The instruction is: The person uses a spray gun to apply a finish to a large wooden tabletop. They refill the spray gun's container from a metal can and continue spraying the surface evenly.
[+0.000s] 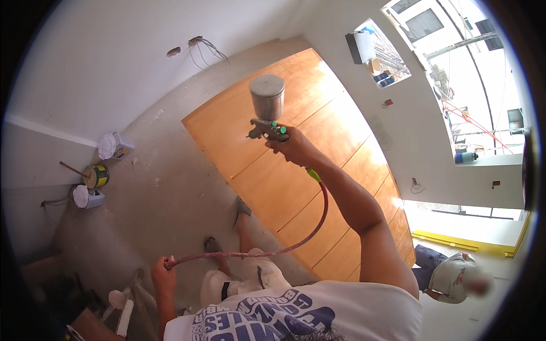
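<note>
My right hand (293, 146) is closed round the grip of a spray gun (263, 130), stretched out over a large varnished wooden panel (244, 153) with straight grooves. A metal cup (267, 98) with a grey lid stands on top of the gun. From a yellow-green fitting (313, 175) below the grip, a dark red air hose (296, 241) curves down and left. My left hand (164, 275) grips that hose, low on the left and away from the panel. Whether the trigger is pressed I cannot tell.
Along the left wall stand two white-lidded containers (116, 146) and a yellow-green can (96, 176) with a stick in it. Loose wires (210, 48) hang from the far wall. A person (455, 277) stands at the right. Window openings (381, 57) are on the right.
</note>
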Demonstrator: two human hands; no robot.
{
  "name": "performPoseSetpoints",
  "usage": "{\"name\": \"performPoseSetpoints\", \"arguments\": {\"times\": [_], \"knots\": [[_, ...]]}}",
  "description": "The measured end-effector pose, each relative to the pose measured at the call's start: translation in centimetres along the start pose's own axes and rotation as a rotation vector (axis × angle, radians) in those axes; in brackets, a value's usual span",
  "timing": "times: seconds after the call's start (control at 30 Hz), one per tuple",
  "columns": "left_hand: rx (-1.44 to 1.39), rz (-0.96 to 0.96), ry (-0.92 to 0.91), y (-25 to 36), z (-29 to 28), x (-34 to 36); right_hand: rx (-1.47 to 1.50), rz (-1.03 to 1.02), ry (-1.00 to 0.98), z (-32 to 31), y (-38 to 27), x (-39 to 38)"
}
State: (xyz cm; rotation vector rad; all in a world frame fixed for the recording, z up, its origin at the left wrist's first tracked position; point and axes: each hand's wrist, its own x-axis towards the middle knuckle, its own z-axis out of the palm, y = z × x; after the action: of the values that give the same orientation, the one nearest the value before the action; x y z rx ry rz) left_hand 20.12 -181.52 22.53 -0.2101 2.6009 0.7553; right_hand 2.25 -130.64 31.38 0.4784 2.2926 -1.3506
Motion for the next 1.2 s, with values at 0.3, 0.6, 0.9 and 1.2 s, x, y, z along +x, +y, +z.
{"name": "performPoseSetpoints", "arguments": {"times": [0.3, 0.6, 0.9, 1.2], "knots": [[0.057, -0.017, -0.015, -3.7, -1.2, -3.7, -0.003, -0.071, -0.230, 5.7, -2.0, -3.2], [-0.035, 0.079, -0.251, 10.6, 0.2, -0.8, -0.166, -0.061, 0.280, -10.7, 5.4, 3.1], [-0.302, 0.103, -0.337, 24.3, 3.8, 2.3, -0.314, -0.079, 0.635, -31.2, 16.5, 14.6], [-0.292, 0.074, -0.322, 26.7, 5.6, 3.5, -0.565, -0.037, 0.847, -37.3, 18.8, 15.3]]}}
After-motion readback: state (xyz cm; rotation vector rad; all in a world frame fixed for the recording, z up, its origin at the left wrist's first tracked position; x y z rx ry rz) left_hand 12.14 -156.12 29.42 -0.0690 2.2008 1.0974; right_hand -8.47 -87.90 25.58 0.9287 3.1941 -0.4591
